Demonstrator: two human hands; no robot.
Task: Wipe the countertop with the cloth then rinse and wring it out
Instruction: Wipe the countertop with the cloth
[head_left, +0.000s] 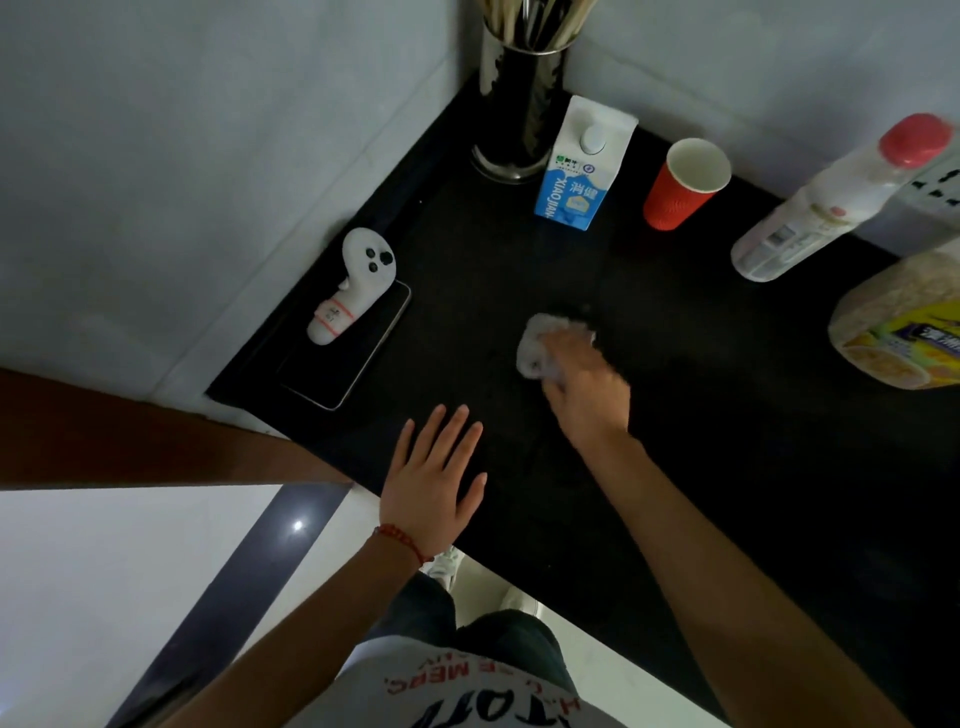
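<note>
one head-worn view, steeply down onto the near countertop

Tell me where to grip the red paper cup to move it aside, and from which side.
Grip the red paper cup around its ribbed wall at mid-height, coming from the front. It stands upright and open-topped; the milk carton crowds its left and the wall is behind.

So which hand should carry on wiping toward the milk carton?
Right. The right hand already grips the cloth mid-countertop, in front of the milk carton. The left hand lies flat and empty near the front edge.
</note>
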